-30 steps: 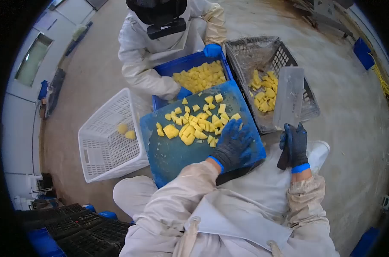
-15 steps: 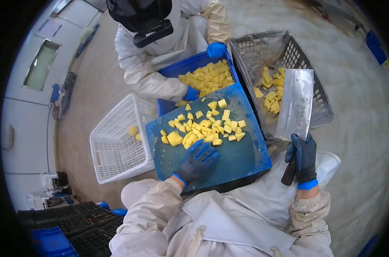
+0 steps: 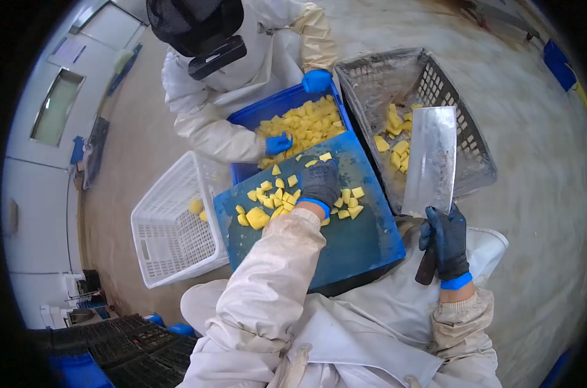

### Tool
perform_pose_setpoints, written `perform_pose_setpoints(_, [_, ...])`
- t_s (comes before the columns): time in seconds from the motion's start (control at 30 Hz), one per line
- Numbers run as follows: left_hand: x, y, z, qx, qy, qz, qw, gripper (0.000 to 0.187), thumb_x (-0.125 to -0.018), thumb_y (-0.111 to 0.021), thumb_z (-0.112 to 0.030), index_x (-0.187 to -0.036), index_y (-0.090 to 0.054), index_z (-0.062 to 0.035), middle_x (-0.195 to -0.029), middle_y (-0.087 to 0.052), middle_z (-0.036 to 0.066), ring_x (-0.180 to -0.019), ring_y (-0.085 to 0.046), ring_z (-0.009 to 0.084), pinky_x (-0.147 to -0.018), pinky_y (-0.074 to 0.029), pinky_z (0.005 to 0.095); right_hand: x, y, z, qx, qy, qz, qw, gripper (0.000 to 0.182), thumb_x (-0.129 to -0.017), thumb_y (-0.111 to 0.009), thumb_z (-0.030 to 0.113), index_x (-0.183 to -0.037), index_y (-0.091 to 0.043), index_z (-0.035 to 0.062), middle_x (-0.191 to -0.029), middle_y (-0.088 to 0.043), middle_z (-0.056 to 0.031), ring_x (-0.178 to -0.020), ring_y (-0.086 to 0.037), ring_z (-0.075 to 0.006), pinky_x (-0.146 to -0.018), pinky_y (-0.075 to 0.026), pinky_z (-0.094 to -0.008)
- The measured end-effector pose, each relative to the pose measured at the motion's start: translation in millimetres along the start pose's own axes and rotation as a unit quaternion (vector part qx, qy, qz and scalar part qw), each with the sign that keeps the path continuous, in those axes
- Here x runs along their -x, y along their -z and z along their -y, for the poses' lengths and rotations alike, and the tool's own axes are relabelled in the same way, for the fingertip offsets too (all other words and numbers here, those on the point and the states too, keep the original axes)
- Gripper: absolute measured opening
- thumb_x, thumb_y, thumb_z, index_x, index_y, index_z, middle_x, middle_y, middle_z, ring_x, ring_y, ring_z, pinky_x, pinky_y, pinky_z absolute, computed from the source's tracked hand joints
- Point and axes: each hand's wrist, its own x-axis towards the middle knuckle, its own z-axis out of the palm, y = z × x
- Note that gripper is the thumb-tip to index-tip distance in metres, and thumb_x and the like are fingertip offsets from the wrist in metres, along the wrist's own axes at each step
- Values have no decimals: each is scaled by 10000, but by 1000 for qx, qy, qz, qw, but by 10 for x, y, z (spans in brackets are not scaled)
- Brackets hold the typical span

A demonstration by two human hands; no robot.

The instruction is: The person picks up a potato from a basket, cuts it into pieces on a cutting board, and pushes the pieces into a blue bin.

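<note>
My right hand point(image 3: 447, 242), in a dark glove, grips the handle of a cleaver point(image 3: 430, 161), its broad blade pointing up beside the board. My left hand point(image 3: 320, 182), gloved too, is over the cut potato pieces point(image 3: 284, 199) on a blue cutting board point(image 3: 351, 249). Its back faces me and its fingers are hidden, so I cannot see whether it holds any pieces. Potato chunks lie on both sides of it, with a larger lump point(image 3: 258, 218) at the left.
Beyond the board, a blue bin point(image 3: 241, 173) holds many potato chunks; a co-worker's blue-gloved hands point(image 3: 279, 143) are at it. On the right is a dark crate point(image 3: 478, 139) lined with plastic, with pieces inside. A white basket point(image 3: 152, 249) with a few potatoes stands left.
My left hand has moved from the board's near side forward and right over the potato pieces. The cleaver stays raised in my right hand. The co-worker's lower hand has lifted slightly.
</note>
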Motion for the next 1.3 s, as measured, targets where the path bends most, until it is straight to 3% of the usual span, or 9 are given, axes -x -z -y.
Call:
perform_pose_setpoints(0.13, [24,47,255,191,20,43,980,301,-844,-582,-232,-1081,-592,-47,-1020,-613,136,-882,-617,250,-790,-488,364,-28,26,17,-33,6,-10,999,155,-858,-569,98,-978,-544,4,-569,-523,-37,-396,-479,-125,-361,-395,-257])
perform_pose_setpoints(0.37, [772,371,341,709,120,43,694,281,-893,-574,-129,-1161,-533,-57,-1024,-574,54,-899,-601,162,-768,-541,303,-35,56,-6,7,12,13,1000,212,-850,-571,109,-1026,-533,-4,-567,-525,-44,-390,-475,-125,-357,-393,-262])
perform_pose_setpoints(0.47, [1226,344,565,688,158,-10,708,275,-887,-573,-110,-1153,-537,-49,-1017,-580,58,-912,-599,159,-762,-545,301,-21,52,-7,-1,5,24,1000,232,-845,-571,111,-1042,-527,-2,-571,-524,-44,-384,-470,-122,-343,-385,-263])
perform_pose_setpoints(0.53, [1571,192,866,441,112,-98,885,216,-887,-572,-107,-1098,-577,-62,-977,-599,63,-858,-605,161,-698,-535,273,-16,73,-33,-2,9,31,999,233,-844,-571,110,-1044,-527,0,-572,-524,-44,-380,-468,-122,-338,-383,-264])
perform_pose_setpoints(0.87, [2496,-411,1388,642,372,-108,661,146,-854,-602,-158,-961,-613,-59,-814,-652,77,-699,-623,202,-656,-501,323,192,-175,-245,138,132,143,971,122,-851,-566,125,-937,-552,39,-576,-493,0,-412,-451,-98,-367,-381,-248])
perform_pose_setpoints(0.93, [2546,-410,1356,212,251,-200,923,170,-826,-605,-205,-930,-634,-74,-827,-649,155,-739,-621,326,-703,-486,411,364,-281,-348,140,127,182,965,120,-848,-584,149,-920,-572,53,-615,-524,13,-491,-479,-68,-430,-393,-234])
perform_pose_setpoints(1.03, [2585,-497,1404,221,268,-196,917,222,-803,-629,-286,-913,-665,-97,-868,-645,175,-808,-621,350,-739,-485,420,772,-554,-566,148,75,240,957,139,-836,-592,150,-929,-607,48,-645,-588,-33,-549,-540,-127,-491,-436,-279])
perform_pose_setpoints(1.13, [2586,-562,1389,275,289,-220,890,213,-811,-617,-262,-921,-659,-84,-876,-648,166,-819,-617,350,-737,-481,415,1024,-936,-820,435,307,243,811,276,-806,-591,266,-953,-631,35,-692,-609,-222,-687,-617,-370,-601,-477,-445])
perform_pose_setpoints(1.3, [2621,-549,1374,282,279,-246,884,209,-812,-615,-248,-925,-654,-77,-899,-645,163,-835,-609,355,-737,-472,421,1300,-1424,-953,570,278,276,722,298,-819,-518,271,-973,-621,38,-728,-631,-201,-708,-623,-366,-656,-489,-462])
